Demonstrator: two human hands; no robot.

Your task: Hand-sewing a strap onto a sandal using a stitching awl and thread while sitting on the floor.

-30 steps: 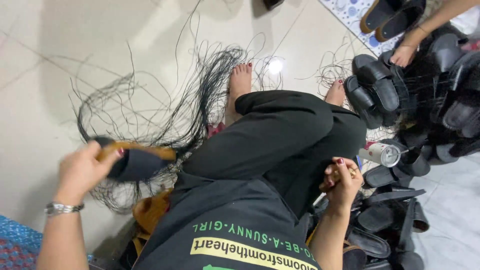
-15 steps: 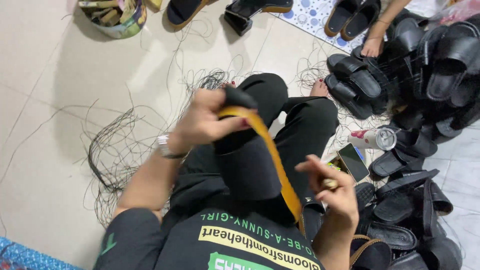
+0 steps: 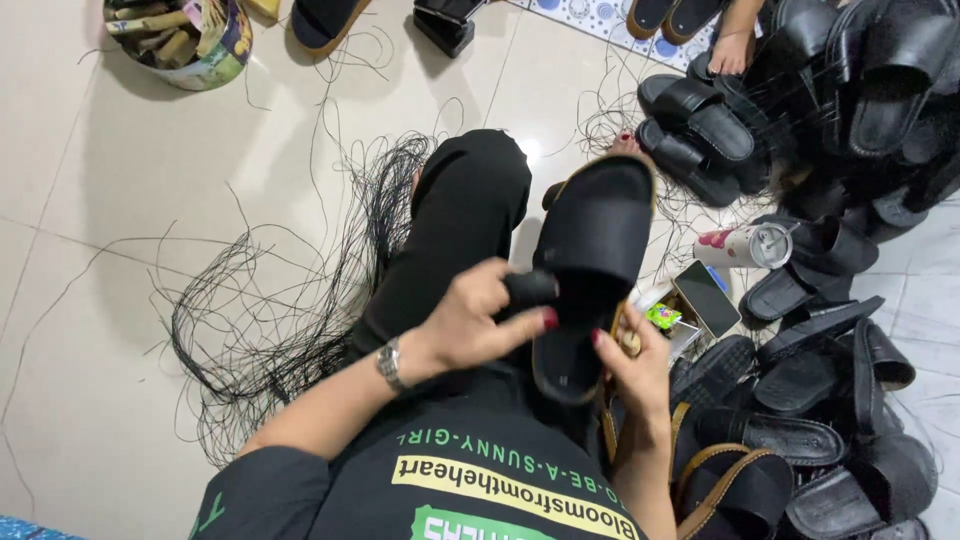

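Head view, looking down over a lap. Far left: round tub [image 3: 180, 40] on the tiled floor [image 3: 120, 200], packed with rolled and flat odds and ends, contents too small to tell apart. Nearer, left of the knees: loose tangle of black thread [image 3: 270, 320] spread on the tiles. Centre: left hand [image 3: 470, 325], watch at the wrist, curled closed around the strap of a black sandal [image 3: 590, 260], fingers wrapped over, thumb tucked under. Sandal held up over the lap, tilted, toe pointing far, tan edge showing along the sole. Just right: right hand [image 3: 635, 365] cupped narrow against the near end of the same sandal, fingertips pressed to its side; something small and pale between the fingers, too hidden to name. Further right on the floor: dark phone [image 3: 706, 298] lying flat, a white lidded tumbler [image 3: 745, 246] on its side, then a heap of black sandals [image 3: 830, 420] from near right to far right.
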